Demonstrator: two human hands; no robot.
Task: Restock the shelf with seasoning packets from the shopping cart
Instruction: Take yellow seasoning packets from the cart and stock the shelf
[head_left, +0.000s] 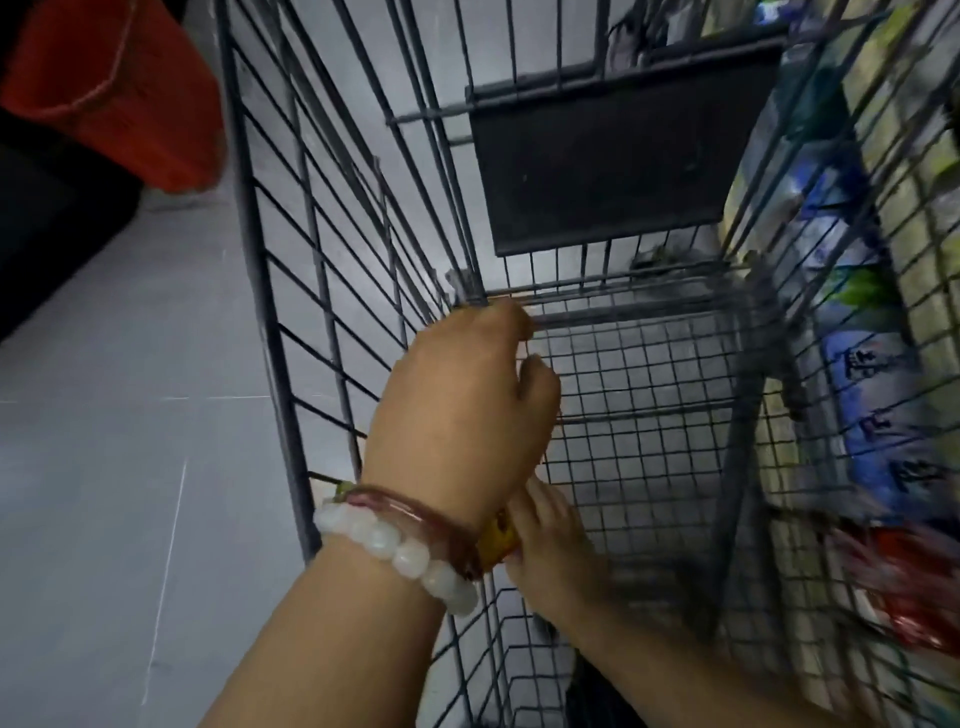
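Seasoning packet (496, 540) held by both hands inside the shopping cart (291, 312).

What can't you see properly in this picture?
- Head view: the yellow thing between the hands is mostly covered by the left hand and wrist, so what it is cannot be told.
- The right hand is motion-blurred; its grip is unclear.
- The packets beyond the cart wall are blurred behind wires; their print is unreadable.
- The red container is cut off by the top edge.
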